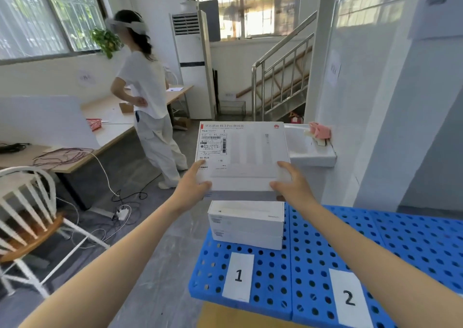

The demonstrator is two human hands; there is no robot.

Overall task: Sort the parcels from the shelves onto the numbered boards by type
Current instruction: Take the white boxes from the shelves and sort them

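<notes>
Now both hands, left and right, grip the white parcel by its near corners; it hovers above board 1.

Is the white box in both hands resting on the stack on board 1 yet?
Cannot tell. In the head view the held box overlaps the stacked boxes behind their top edge, so any gap is hidden.

Three white boxes, perhaps three blue boards.

Two stacked boxes on board 1, board 2 at its 3 o'clock, held parcel above the stack, table at 10 o'clock.
</notes>
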